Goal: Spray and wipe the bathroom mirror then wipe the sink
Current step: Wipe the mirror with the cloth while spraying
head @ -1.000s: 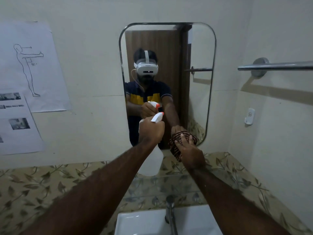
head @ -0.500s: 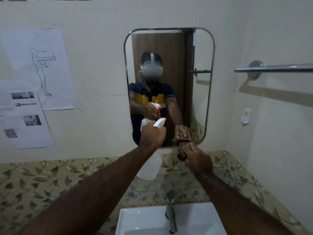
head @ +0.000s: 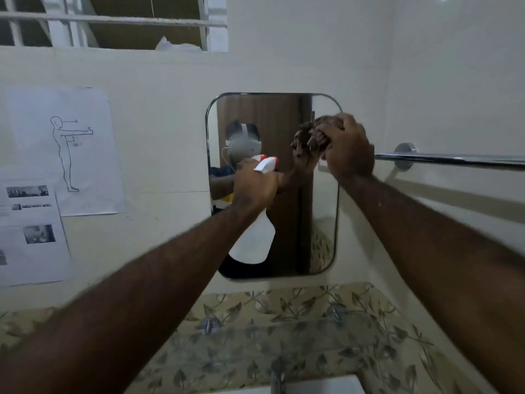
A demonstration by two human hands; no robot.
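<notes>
The left hand (head: 254, 184) is wrapped around the neck of a white spray bottle (head: 252, 237), its fingers closed on the bottle just below the white trigger head with the orange-red nozzle tip. The bottle hangs below the hand, its body in front of the middle of the mirror (head: 324, 223), with the nozzle pointing up and to the right, toward the glass. Whether a finger rests on the trigger cannot be told.

The right hand (head: 348, 149) is raised to the upper right part of the mirror, and its fingers are curled tight over a bunched dark brown cloth (head: 326, 123). The cloth sticks out above and to the left of the knuckles, held up to the glass near the mirror's top right corner, with its reflection just beside it.

The two hands are apart, the right one higher than the left. To the right of the mirror a chrome towel bar (head: 454, 160) runs along the wall. Below, a leaf-patterned tile band (head: 284, 322) spans the wall, and the faucet (head: 277, 376) and the white rim of the sink (head: 326, 386) show at the bottom edge. Printed paper sheets (head: 61, 149) hang on the wall to the left.
</notes>
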